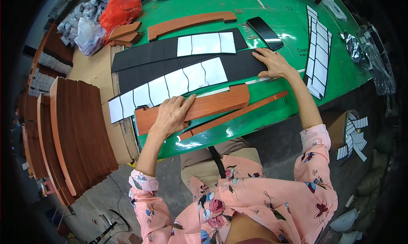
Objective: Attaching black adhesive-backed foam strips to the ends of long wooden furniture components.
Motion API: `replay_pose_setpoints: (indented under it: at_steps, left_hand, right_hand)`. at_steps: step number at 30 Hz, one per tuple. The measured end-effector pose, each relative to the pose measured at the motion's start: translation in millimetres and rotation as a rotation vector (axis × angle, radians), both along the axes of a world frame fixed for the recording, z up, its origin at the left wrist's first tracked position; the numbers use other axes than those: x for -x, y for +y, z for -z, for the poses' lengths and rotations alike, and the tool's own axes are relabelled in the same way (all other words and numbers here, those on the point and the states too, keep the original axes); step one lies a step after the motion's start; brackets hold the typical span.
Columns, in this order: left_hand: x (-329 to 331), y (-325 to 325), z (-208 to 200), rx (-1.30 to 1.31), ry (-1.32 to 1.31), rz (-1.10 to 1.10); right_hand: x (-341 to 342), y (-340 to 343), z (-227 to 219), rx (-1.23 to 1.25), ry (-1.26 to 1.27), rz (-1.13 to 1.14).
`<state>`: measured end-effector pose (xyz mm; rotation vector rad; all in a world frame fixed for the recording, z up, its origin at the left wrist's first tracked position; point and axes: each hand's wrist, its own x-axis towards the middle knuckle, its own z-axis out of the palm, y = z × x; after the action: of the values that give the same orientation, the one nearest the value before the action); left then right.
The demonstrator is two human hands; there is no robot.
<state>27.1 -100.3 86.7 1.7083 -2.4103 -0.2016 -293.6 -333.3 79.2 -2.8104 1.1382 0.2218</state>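
Note:
My left hand (170, 114) is curled over a curved reddish-brown wooden board (216, 105) near the table's front edge, fingertips at its upper edge. Just beyond it lies a long black strip (244, 66), its left part covered with white backing pieces (172, 84) divided by dark lines. Spread fingers of my right hand (275, 65) rest on the strip's bare black right end, thumb apart from the fingers. Behind is another black strip (144, 53) with a shorter white-backed section (206, 44). A narrow wooden piece (233, 115) lies in front of the board.
On the green table (293, 20) are another curved wooden piece (191, 23), a phone (264, 32) and white-backed strips (318, 52). Stacked wooden boards (80, 133) stand left. Plastic bags (121, 10) lie far left. Scraps (352, 137) fill a bin at right.

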Motion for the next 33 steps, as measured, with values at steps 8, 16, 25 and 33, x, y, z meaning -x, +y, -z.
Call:
replay_pose_setpoints:
  at_steps: [8, 16, 25, 33]
  left_hand:
    - [-14, 2, -3, -0.033, -0.033, -0.019]
    - [-25, 14, -10, -0.134, -0.011, -0.083]
    - [-2, 55, -37, 0.208, 0.528, -0.23]
    - [24, 103, -25, 0.31, 0.68, -0.393]
  right_hand:
    - [-58, 23, -8, -0.186, -0.353, -0.122]
    - [-90, 44, 1, -0.198, -0.182, 0.039]
    - [-99, 44, 10, -0.179, -0.093, 0.072]
    - [-110, 50, 8, -0.148, -0.038, 0.097]
